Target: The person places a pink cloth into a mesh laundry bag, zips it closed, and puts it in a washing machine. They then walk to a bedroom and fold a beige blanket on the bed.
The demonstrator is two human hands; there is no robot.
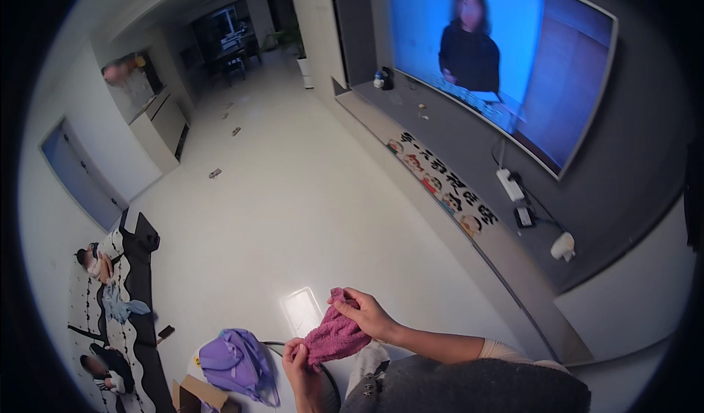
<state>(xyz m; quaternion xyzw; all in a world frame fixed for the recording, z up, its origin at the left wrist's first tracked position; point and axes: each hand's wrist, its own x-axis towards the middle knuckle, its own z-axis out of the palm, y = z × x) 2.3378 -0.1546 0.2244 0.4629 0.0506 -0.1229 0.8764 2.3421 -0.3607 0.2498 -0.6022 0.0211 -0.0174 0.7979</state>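
A dark pink, fluffy cloth (pixel 336 340) is stretched between my two hands, above the floor and close to my body. My left hand (pixel 301 366) pinches its lower left end between thumb and fingers. The upper right end is in the grip of my right hand (pixel 366 315), its thumb lying on top. The cloth looks bunched, and its full shape cannot be told. Below and left of my left hand, a purple backpack (pixel 234 361) rests on a white round surface.
An open cardboard box (pixel 206 394) stands by the backpack. Two people sit on a patterned sofa (pixel 118 303) at left. On the right, a long TV ledge (pixel 396 116) carries a power strip (pixel 510 185) under a lit television (pixel 495 55). Slippers (pixel 215 174) lie on the pale floor.
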